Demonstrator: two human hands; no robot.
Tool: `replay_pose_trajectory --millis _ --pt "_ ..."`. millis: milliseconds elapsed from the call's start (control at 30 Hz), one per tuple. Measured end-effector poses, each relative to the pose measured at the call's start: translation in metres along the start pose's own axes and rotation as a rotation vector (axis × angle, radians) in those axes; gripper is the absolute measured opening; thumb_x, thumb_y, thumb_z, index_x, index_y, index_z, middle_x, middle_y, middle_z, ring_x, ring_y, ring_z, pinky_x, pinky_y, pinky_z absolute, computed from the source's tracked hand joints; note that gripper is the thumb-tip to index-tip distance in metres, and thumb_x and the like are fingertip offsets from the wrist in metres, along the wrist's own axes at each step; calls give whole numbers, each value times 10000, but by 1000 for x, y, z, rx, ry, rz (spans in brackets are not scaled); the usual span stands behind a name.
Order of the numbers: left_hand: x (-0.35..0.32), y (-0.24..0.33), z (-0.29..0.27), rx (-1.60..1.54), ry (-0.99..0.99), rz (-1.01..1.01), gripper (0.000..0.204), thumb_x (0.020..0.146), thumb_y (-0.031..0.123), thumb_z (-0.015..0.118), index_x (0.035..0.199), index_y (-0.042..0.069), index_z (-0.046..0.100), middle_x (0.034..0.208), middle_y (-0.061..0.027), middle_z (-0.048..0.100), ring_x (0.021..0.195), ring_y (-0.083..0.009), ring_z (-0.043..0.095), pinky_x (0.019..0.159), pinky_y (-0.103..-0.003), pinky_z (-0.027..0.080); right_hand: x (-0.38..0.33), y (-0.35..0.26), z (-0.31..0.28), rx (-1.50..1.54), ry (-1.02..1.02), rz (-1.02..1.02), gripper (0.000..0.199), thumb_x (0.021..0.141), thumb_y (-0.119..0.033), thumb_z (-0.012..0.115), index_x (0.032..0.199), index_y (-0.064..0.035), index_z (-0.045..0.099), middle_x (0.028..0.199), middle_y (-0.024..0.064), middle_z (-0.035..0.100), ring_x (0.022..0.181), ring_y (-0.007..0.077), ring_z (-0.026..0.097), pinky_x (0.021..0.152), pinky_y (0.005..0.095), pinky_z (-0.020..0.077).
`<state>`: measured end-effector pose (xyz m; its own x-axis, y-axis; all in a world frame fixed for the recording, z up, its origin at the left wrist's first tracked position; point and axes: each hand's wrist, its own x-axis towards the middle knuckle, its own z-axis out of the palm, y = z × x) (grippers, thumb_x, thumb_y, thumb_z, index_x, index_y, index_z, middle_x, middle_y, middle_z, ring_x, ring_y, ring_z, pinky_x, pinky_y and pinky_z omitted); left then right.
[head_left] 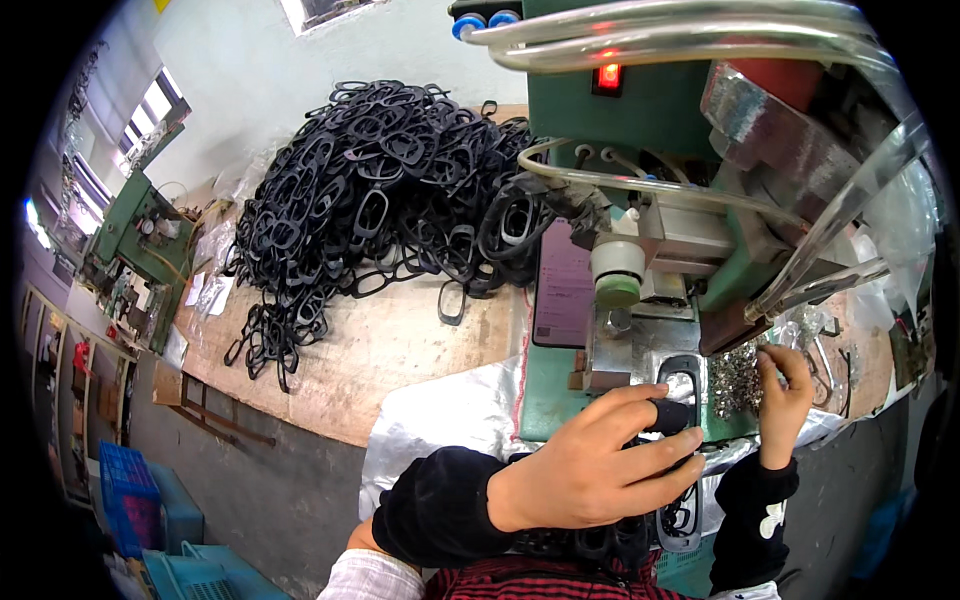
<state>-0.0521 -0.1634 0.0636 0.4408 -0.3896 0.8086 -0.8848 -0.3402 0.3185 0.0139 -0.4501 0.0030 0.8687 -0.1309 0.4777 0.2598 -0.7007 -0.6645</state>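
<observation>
— What's up past your hands?

— Biggest thing is the green press machine (640, 110), standing just beyond my left hand (590, 465). Further out to that hand's left sits the heap of black oval frames (380, 190) on the wooden bench (370, 360).

— And the piece you're working with?

— A black oval frame (682, 380), lying on the machine's bed right at my left fingertips (650, 392). I'd judge it light and slightly springy, moulded plastic or rubber, not fragile. Best taken by the rim, since the middle is open.

— How's the left hand set?

— Half curled, fingers spread loosely over the near end of the frame, touching it rather than clamping. More frames hang beneath that palm; whether I'm gripping them I can't tell.

— The right?

— My right hand (785, 385) is just to the right of the frame, fingertips pinched together in the pile of small metal fasteners (738, 378). Whether one is between them is too small to see
</observation>
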Motion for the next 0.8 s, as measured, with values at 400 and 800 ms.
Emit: replay_pose_trajectory --millis 400,800 --pt "-4 -1 0 -11 23 18 249 792 102 655 1036 62 687 1131 -65 643 721 -193 500 897 -462 552 -11 -46 36 -324 -198 -466 186 757 32 641 937 -11 620 1055 167 594 1010 385 551 851 438 451" --pt "-57 -101 -106 889 375 -540 186 793 59 694 978 39 679 1014 -92 638 975 -295 573 826 -390 458 -13 -8 21 206 30 130 126 875 -31 662 984 32 658 926 69 674 867 152 616 809 263 470"
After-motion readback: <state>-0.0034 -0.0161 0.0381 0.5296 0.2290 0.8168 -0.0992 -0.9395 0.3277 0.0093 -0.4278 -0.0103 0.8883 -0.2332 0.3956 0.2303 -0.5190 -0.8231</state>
